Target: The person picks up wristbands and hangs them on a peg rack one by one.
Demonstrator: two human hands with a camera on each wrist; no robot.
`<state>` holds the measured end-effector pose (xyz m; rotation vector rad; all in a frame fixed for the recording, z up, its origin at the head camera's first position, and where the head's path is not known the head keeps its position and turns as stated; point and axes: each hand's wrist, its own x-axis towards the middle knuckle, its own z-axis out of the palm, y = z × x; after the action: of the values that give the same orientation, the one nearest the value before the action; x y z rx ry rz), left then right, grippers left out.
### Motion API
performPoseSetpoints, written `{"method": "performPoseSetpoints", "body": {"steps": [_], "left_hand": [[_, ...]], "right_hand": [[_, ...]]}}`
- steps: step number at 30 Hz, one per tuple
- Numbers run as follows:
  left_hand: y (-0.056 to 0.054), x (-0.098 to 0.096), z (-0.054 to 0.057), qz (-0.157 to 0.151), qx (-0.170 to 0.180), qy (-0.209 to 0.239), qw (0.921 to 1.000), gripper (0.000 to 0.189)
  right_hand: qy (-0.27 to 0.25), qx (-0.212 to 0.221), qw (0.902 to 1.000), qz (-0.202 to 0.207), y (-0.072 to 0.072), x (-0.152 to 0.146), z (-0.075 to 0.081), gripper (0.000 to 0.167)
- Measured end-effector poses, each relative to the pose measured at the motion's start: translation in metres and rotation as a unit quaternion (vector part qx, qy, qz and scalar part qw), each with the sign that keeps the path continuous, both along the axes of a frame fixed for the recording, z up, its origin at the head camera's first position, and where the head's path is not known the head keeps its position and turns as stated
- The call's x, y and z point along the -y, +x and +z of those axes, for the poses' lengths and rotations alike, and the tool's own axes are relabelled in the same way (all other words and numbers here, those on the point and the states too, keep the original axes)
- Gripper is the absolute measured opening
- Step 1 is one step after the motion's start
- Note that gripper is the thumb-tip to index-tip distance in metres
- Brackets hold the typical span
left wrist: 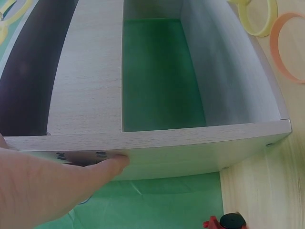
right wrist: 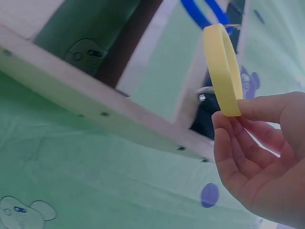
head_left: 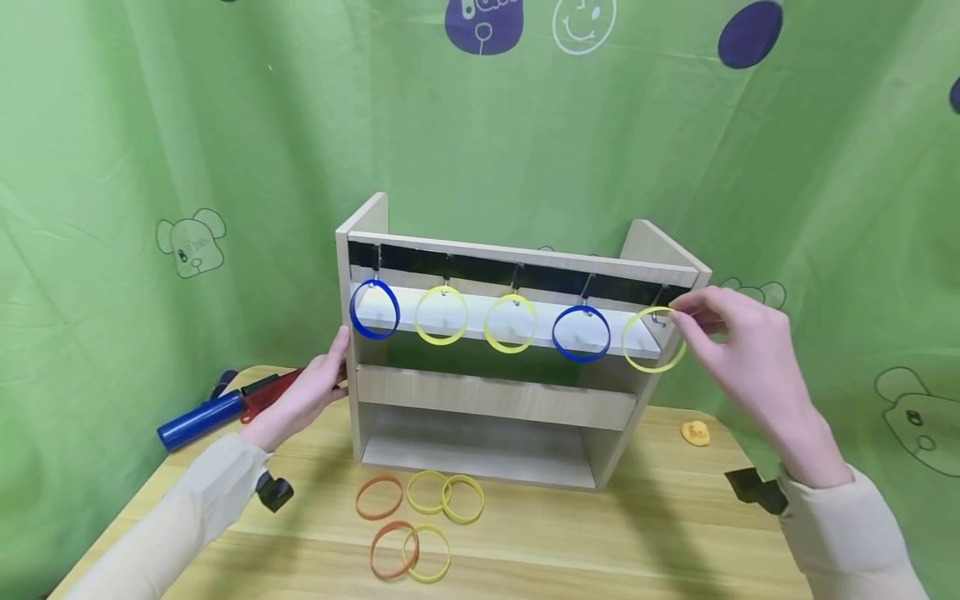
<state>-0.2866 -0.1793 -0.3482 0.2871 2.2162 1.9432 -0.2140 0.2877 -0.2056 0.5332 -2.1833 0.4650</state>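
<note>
Head view: the right hand [head_left: 753, 354] pinches a thin, flat-banded yellow ring [right wrist: 219, 71] between thumb and fingertips, its other fingers bent beneath. This ring is raised at the rightmost metal hook [head_left: 659, 319] in the row, its upper part around the hook's height; whether the hook passes through it, I cannot tell. The left hand [head_left: 311, 387] grasps nothing; it rests against the outer left side of a pale wood-grain rack [head_left: 495, 396], and the left wrist view shows the thumb extended along that panel.

Across the rack's upper front runs a black strip [head_left: 480, 271] bearing the hooks. To the left of the held ring, four rings hang from the others: from the left, a blue ring [head_left: 375, 336], two yellow rings [head_left: 442, 341] and another blue ring [head_left: 582, 358].

In front of the rack, two orange rings [head_left: 378, 517] and three more yellow rings lie on a light wood-grain table [head_left: 562, 533]; two of the yellow ones overlap, and the third overlaps the nearer orange one.

Farther out, a blue and red object with a cylindrical end [head_left: 202, 421] lies beyond the left forearm, and a small yellow duck-like figure [head_left: 696, 432] sits right of the rack. A green curtain [head_left: 525, 150] printed with cartoon faces stands behind.
</note>
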Motion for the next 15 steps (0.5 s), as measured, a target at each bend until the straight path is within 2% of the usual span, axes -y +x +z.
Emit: {"method": "performPoseSetpoints", "body": {"steps": [8, 15], "left_hand": [[0.000, 0.000, 0.000, -0.002, 0.006, -0.002, 1.0000, 0.090], [0.000, 0.001, 0.001, -0.006, -0.001, 0.001, 1.0000, 0.089]], "right_hand": [[0.008, 0.034, 0.9992, -0.021, -0.008, -0.007, -0.013, 0.011], [-0.002, 0.025, 0.9994, -0.026, -0.001, -0.010, -0.014, 0.013]]}}
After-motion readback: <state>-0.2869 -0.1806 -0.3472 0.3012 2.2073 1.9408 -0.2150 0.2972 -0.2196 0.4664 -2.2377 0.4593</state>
